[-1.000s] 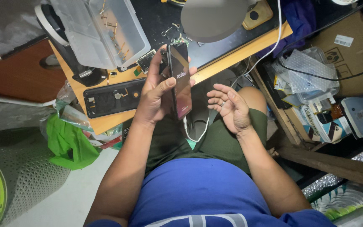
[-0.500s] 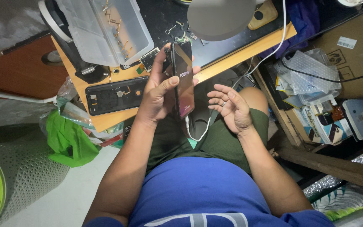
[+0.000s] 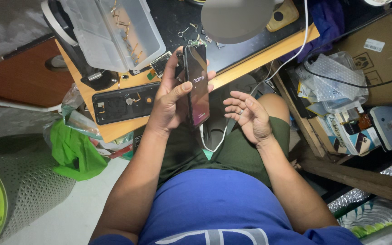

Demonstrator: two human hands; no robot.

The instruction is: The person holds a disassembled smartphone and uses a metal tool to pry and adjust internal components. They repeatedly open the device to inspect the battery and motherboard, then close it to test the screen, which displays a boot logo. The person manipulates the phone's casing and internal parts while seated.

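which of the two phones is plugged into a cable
The phone gripped upright in the left hand, screen lit, with a white cable at its bottom. The other, an opened black phone shell, lies flat on the bench, unplugged.

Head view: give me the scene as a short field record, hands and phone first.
left hand: grips a dark phone upright, thumb across its lit screen
right hand: open, palm up, holding nothing, beside the phone
cable: white cable plugged into the phone's lower end, looping over the lap
workbench: wooden bench edge ahead of the knees
on bench: opened phone back shell, clear parts box
lamp: grey lamp head above the bench
right side: cardboard box
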